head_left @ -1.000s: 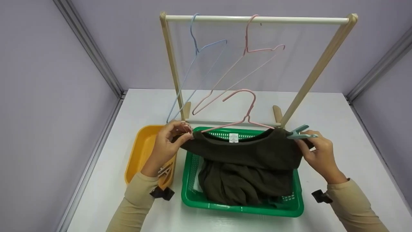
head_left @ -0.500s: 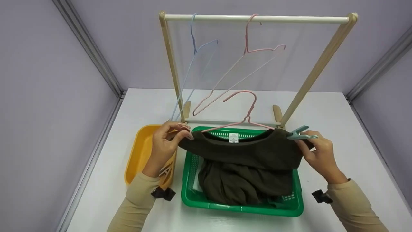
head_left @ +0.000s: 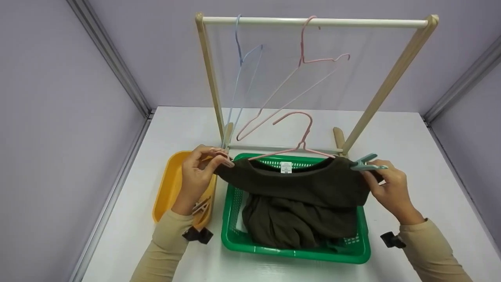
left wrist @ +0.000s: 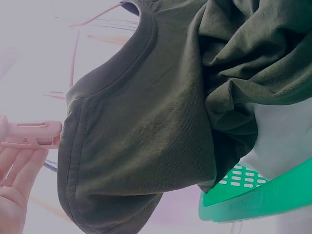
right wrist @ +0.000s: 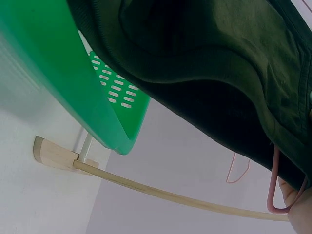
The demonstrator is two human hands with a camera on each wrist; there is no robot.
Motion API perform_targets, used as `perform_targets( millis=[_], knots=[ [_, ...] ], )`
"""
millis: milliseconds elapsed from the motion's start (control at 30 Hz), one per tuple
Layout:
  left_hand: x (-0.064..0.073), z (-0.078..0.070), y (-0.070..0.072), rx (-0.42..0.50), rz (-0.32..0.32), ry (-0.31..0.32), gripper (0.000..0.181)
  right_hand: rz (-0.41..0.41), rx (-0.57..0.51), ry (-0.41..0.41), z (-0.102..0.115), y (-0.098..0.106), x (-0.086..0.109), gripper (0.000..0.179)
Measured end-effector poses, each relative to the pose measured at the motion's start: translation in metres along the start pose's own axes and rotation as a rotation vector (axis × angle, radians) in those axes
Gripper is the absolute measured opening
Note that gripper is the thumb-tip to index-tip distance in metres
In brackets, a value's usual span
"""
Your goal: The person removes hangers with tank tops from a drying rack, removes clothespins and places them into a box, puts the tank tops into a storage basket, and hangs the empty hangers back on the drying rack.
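A dark green shirt (head_left: pixel 297 188) with a white neck tag hangs on a pink hanger (head_left: pixel 303 133) whose hook points up and left. My left hand (head_left: pixel 197 176) pinches a pink clothespin (left wrist: pixel 34 134), whose tip meets the shirt's left shoulder. At the opposite shoulder, my right hand (head_left: pixel 389 186) grips the shirt near the hanger's end. A teal clothespin (head_left: pixel 368 163) is clipped on the fabric right beside those fingers. The shirt's lower part lies bunched in a green basket (head_left: pixel 293 254).
Behind the basket stands a wooden rack (head_left: pixel 207 66) with a white top bar (head_left: pixel 368 22). A blue hanger (head_left: pixel 239 51) and another pink hanger (head_left: pixel 302 49) hang from it. At the left is a yellow tray (head_left: pixel 168 188) holding light-coloured clothespins (head_left: pixel 200 206).
My left hand has shifted slightly left along the shoulder, with the pink clothespin. The blue hanger on the rack has swung round. My right hand holds nearly the same place.
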State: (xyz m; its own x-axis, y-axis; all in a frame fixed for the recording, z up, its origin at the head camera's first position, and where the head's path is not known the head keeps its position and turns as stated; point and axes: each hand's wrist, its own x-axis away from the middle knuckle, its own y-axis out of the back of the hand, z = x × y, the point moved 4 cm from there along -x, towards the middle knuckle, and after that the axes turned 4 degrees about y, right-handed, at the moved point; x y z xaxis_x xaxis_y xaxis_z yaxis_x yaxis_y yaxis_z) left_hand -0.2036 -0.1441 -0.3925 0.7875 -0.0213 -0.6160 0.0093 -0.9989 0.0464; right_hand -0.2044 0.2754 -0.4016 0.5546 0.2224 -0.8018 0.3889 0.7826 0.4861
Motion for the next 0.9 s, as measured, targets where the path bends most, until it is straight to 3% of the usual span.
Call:
perform_targets(
  millis=[500,733,900],
  knots=[
    [0.012,0.006,0.008,-0.083,-0.029,0.124,0.018,-0.014,0.024,-0.008,-0.002,0.001,0.002,0.026],
    [0.018,0.017,0.014,-0.046,-0.055,0.179,0.019,-0.019,0.027,-0.026,-0.006,0.001,0.003,0.028],
    [0.021,0.026,0.019,-0.025,-0.101,0.210,0.023,-0.010,0.017,-0.031,-0.007,0.000,0.004,0.019]
  ],
)
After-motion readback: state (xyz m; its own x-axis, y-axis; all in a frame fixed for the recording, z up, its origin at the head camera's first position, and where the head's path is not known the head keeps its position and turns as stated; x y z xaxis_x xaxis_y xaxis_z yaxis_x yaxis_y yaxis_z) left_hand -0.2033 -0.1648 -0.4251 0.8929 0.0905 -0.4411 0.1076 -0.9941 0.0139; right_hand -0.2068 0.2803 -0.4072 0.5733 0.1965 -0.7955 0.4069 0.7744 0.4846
